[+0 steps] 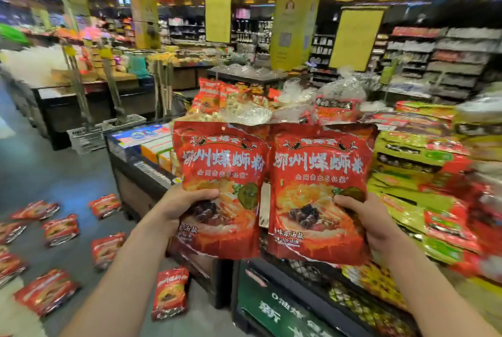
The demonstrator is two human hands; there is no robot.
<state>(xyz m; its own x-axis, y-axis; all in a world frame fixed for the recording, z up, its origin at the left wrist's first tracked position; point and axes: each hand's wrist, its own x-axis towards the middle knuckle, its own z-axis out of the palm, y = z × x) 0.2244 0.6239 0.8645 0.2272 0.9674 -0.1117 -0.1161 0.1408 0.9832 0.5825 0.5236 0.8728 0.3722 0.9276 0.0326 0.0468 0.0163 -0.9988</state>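
Blurry shop shelves point(456, 59) and yellow signs point(217, 17) fill the back, a pile of green and red packs point(407, 201) sits on the right, and more red packs point(61, 229) lie scattered on the grey floor point(54, 168) on the left. The left hand point(176, 210) grips the first red bag point(222, 163), with its thumb on the front and its other fingers hidden behind. The right hand point(372, 222) grips the second red bag point(317, 171) the same way, and both bags stand upright in the air, side by side with edges touching, in front of the pile.
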